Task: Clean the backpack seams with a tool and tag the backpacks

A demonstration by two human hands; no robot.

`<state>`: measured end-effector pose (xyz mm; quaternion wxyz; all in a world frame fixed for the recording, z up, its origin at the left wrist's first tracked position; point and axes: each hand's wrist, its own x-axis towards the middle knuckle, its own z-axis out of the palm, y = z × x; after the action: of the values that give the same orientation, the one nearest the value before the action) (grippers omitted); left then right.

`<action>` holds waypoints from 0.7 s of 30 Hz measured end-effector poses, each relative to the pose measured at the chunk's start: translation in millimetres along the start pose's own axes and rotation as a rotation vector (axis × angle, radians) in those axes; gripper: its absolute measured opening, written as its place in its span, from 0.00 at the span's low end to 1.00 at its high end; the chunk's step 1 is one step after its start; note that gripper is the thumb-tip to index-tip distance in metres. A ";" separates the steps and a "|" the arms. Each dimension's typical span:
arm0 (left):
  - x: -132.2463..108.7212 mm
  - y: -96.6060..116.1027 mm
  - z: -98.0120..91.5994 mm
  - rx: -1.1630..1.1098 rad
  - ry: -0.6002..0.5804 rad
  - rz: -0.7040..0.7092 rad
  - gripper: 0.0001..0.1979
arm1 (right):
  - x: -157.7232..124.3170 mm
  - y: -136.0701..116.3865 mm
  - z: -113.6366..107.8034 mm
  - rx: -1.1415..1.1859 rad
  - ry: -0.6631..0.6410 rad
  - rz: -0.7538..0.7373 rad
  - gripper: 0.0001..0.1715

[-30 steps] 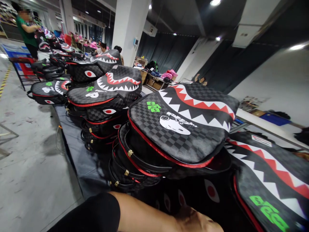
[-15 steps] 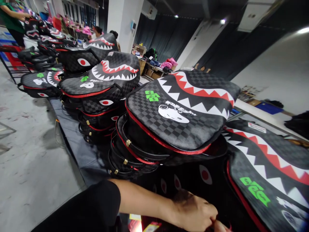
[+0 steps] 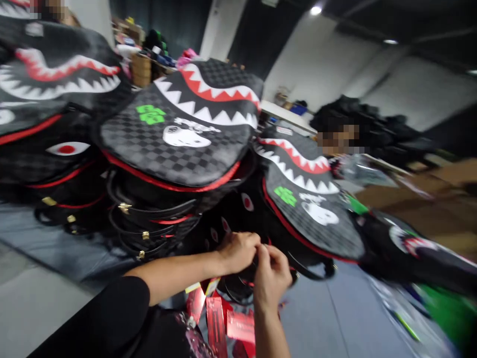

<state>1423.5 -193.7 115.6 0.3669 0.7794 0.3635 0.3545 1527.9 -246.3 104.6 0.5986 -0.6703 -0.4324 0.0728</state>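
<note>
My left hand (image 3: pixel 239 252) is closed in a pinch, its fingertips meeting those of my right hand (image 3: pixel 273 272), which is pinched too. Whatever lies between the fingers is too small and dark to make out. Right behind them a dark checkered backpack (image 3: pixel 305 199) with a shark-mouth print and red piping lies on a stack. To the left rises another stack, topped by a similar backpack (image 3: pixel 179 134) with a green money print and a white cartoon head. Shiny red tags (image 3: pixel 216 318) with yellow parts hang or lie below my wrists.
More stacked backpacks (image 3: pixel 67 119) stand at far left. A grey-blue table surface (image 3: pixel 324 308) runs beneath. At right are another bag (image 3: pixel 406 248), clear plastic, green material and cardboard (image 3: pixel 447 189). A person is behind the stacks, near a heap of black items (image 3: pixel 365 129).
My view has swung to the right, so the stacks sit further left. My right hand, barely visible at the bottom before, now shows fully beside my left. Both stay pinched together.
</note>
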 end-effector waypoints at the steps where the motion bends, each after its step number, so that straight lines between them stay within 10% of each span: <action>1: -0.2 0.3 -0.4 0.001 0.004 0.010 0.10 | -0.4 -0.7 0.4 0.016 0.007 -0.005 0.17; 21: 2.3 5.2 0.4 0.119 -0.016 0.147 0.10 | -2.9 -15.4 -0.8 0.084 0.108 -0.042 0.12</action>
<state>1426.5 -194.3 120.3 0.2960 0.8273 0.3225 0.3521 1519.0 -250.2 117.0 0.6500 -0.6384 -0.4100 0.0424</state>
